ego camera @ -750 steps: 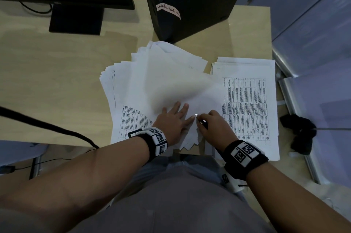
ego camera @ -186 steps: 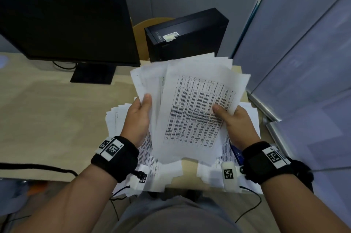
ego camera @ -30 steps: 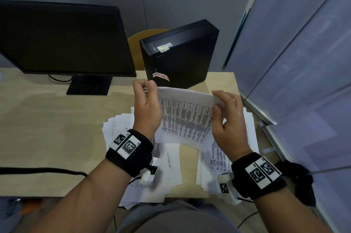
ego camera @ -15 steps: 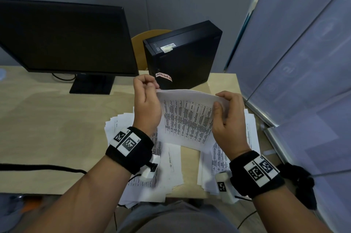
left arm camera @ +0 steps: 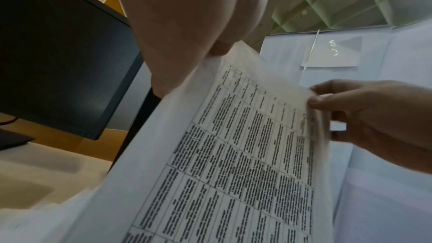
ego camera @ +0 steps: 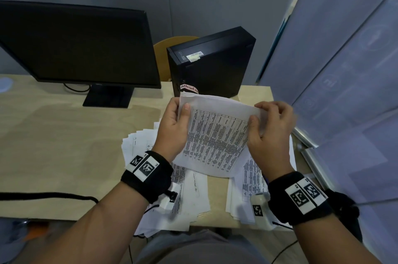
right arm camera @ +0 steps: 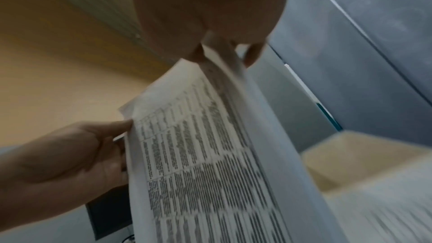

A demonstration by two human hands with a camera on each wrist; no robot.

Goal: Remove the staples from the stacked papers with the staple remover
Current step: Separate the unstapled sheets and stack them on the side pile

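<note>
Above the desk (ego camera: pixel 64 145), the stapled papers (ego camera: pixel 215 141) hang between both hands: left hand (ego camera: pixel 172 128) and right hand (ego camera: pixel 271 132) each pinch a top corner.

Office workstation: pale wood surface (ego camera: pixel 53 145), black monitor (ego camera: pixel 75 46) on stand, black desktop computer tower (ego camera: pixel 213 65), grey partition panels (ego camera: pixel 344 69), loose printed papers (ego camera: pixel 189 199).

Both forearms reach forward, raised side by side, black bands on the wrists. The left hand (ego camera: pixel 173 128) and right hand (ego camera: pixel 270 132) each pinch with thumb against curled fingers.
</note>
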